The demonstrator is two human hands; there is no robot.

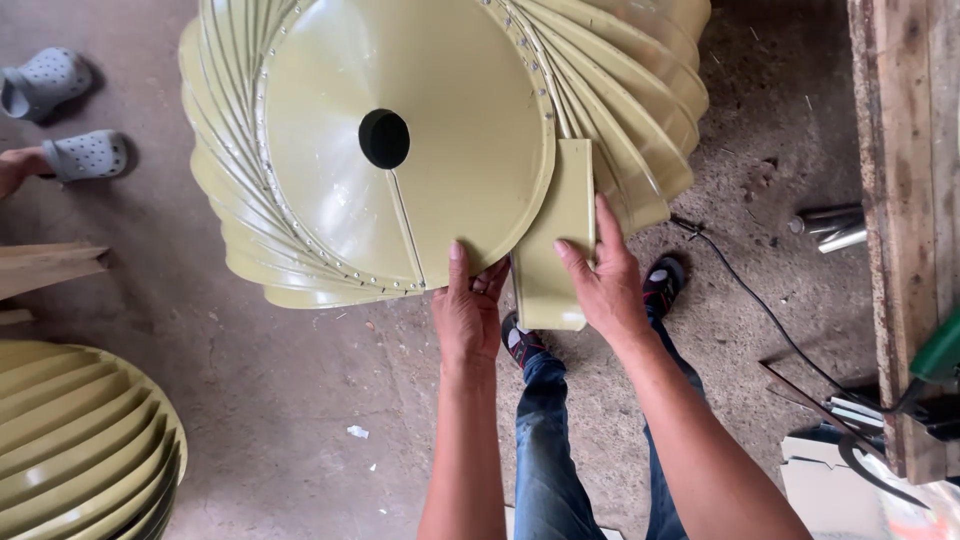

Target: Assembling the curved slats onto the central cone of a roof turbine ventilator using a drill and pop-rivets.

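A large olive-yellow metal ventilator (300, 230) of curved vanes fills the upper middle, capped by a round disc (440, 90) with a black centre hole (384, 138). My left hand (468, 310) grips the disc's lower rim, thumb on top. My right hand (600, 275) holds a loose curved vane (552, 250) against the rim, fingers spread on its face. The vane stands upright, its top tucked under the disc edge.
A second vaned ventilator (80, 440) lies at the lower left. Another person's feet in grey clogs (60, 120) are at the upper left. A wooden bench (900, 200) with a green tool (940, 350) runs down the right. A black cable (760, 310) crosses the concrete floor.
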